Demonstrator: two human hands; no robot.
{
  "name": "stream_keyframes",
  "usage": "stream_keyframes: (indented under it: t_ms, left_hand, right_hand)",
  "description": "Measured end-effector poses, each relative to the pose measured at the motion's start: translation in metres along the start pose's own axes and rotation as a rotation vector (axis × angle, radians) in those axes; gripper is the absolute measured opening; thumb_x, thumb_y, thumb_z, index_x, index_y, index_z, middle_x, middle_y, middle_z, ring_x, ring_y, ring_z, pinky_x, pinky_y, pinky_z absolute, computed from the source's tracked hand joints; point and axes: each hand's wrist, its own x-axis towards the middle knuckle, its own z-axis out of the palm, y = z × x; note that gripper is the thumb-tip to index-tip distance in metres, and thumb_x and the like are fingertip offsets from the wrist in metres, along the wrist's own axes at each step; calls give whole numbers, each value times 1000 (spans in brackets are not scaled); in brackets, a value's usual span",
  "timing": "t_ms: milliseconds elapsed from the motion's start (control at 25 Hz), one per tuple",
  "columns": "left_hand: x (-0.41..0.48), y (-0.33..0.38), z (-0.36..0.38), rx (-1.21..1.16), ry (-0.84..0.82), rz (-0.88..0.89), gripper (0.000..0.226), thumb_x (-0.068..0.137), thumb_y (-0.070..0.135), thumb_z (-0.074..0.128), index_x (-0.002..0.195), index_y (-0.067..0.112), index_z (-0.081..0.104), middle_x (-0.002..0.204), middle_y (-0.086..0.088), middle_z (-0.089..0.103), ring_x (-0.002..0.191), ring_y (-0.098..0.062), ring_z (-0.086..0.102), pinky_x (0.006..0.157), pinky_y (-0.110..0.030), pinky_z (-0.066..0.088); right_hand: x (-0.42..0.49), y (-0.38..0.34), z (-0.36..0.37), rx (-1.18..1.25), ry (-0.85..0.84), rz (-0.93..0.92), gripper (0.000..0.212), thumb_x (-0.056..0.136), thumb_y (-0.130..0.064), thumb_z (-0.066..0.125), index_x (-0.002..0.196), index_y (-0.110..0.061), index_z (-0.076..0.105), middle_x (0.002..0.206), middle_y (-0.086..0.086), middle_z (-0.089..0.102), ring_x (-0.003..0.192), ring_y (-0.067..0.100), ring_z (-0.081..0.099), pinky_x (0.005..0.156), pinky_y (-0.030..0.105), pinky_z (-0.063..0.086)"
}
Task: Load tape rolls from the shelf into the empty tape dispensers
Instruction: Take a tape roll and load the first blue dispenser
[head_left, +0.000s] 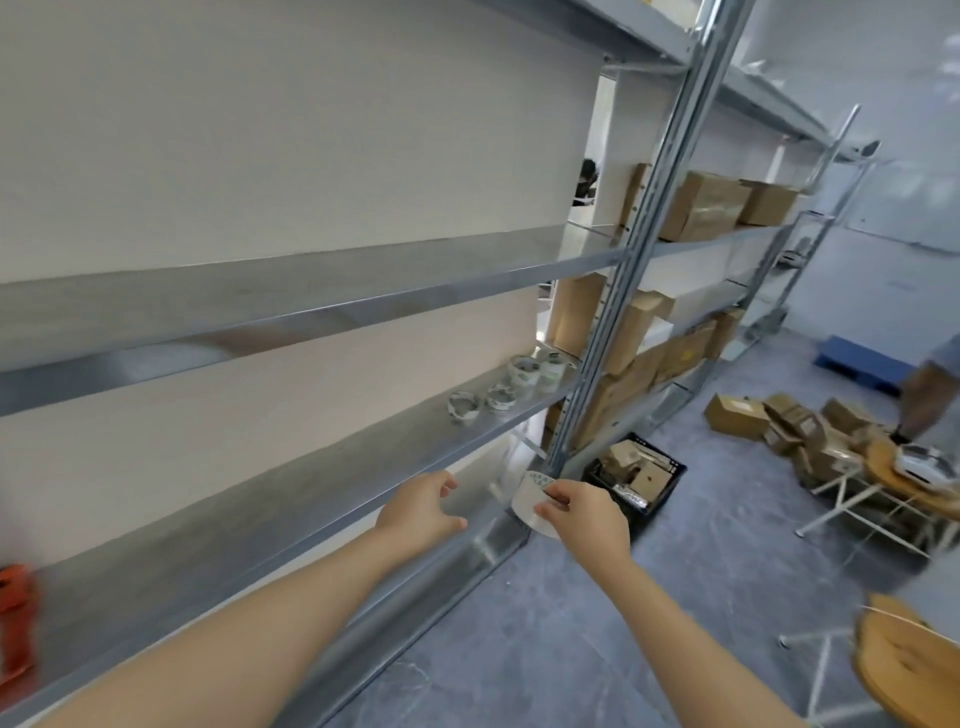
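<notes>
A person's right hand (582, 514) holds a white tape roll (527, 506) at the front edge of a metal shelf (260, 519), fingers clamped on it. The left hand (421, 506) hovers beside it, fingers apart. More rolls (519, 376) sit farther along.

Tape rolls (522, 371) on shelf (363, 447): about five, blurry. One held roll (525, 503). One orange dispenser (15, 618). One black crate (667, 486).

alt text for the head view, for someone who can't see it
The right hand pinches a white tape roll by the front edge of a metal shelf, with the left hand open beside it. More rolls lie farther along the shelf, and a blurred orange object sits on it at far left.
</notes>
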Motion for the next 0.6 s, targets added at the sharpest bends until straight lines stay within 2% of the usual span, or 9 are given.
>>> stream_keyframes:
  t_ms: [200,400,520,600]
  left_hand:
    - [89,24,22,-19,-42,29,56,75,33,76,125,22,55,126,0,59,110,-18,60,86,-27,45]
    - [195,38,25,-31,-46,22,54,75,31,75,124,19,56,127,-1,59,108,-18,59,91,-29,47]
    - [251,42,25,-19,-56,-3,57,76,30,75,127,20,54,130,1,58,114,-18,59,97,-34,48]
    - [284,46,31,-13,-72,-23,57,76,30,75,128,20,53,132,1,57,116,-18,58,99,-36,48]
  right_hand:
    - [73,33,-4,-7,25,46,19,82,-35,67,73,-19,64,59,-9,61,57,7,57,48,27,38]
    - [173,54,-1,15,-12,80,22,84,-32,66,69,-18,62,59,3,60,49,12,48,48,27,29]
    - [228,61,1,20,-11,75,23,84,-31,66,63,-26,59,53,-6,56,48,8,48,45,25,29]
    - [261,69,3,24,-20,86,14,84,-31,66,71,-27,66,63,-6,65,58,9,58,48,26,35]
